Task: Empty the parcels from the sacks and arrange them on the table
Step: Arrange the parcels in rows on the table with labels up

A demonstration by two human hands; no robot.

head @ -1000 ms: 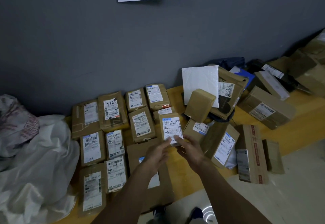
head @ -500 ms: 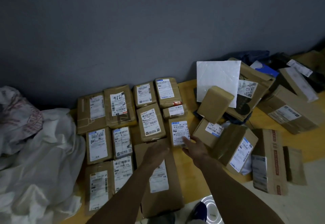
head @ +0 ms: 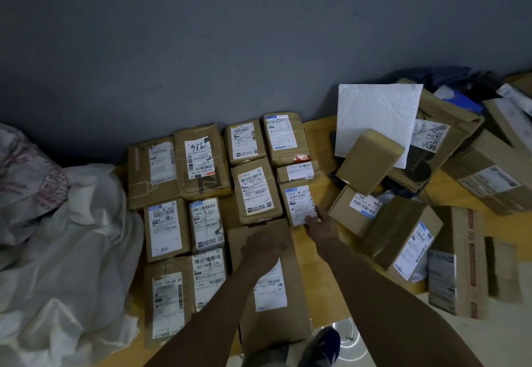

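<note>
Brown cardboard parcels with white labels lie in neat rows on the yellow wooden table. A small parcel with a blue-topped label lies flat at the right end of the rows. My right hand touches its near right corner with the fingertips. My left hand hovers or rests, loosely curled, on a large flat parcel at the table's front edge and holds nothing. A crumpled white sack lies at the left.
An unsorted heap of boxes fills the table's right side, with a white padded envelope leaning on it and a long box at the front. A grey wall stands behind. My shoe shows on the pale floor below.
The small blue-labelled parcel, held in both hands a second ago, now lies flat in the row. My left hand has drawn back over the large flat parcel; my right still touches it.
</note>
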